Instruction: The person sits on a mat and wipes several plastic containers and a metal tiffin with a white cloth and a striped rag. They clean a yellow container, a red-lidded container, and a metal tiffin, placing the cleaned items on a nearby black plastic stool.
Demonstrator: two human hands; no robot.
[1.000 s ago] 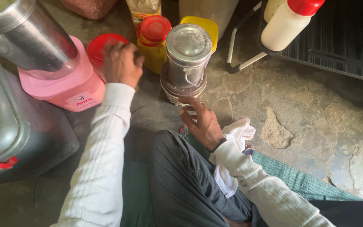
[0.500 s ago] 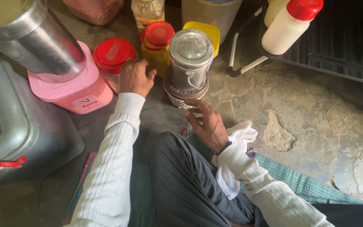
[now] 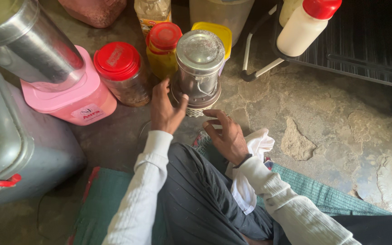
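Here, in the head view, a steel-lidded grinder jar (image 3: 199, 72) is seen upright on the stone floor (image 3: 341, 136) at upper centre, its long axis vertical. The left hand (image 3: 165, 111) is spread open just below and left of it, thumb tip at its base; the right hand (image 3: 225, 136) is set below it, fingers loosely curled and apart, holding nothing. The left is nearer. A red-lidded jar (image 3: 122, 72) holds brown contents; the grinder jar's contents cannot be told

Setting: home kitchen at floor level. Evidence: spice jars (image 3: 122, 72), steel grinder jar (image 3: 199, 68), pink mixer base (image 3: 75, 97) on cracked stone floor (image 3: 341, 127).
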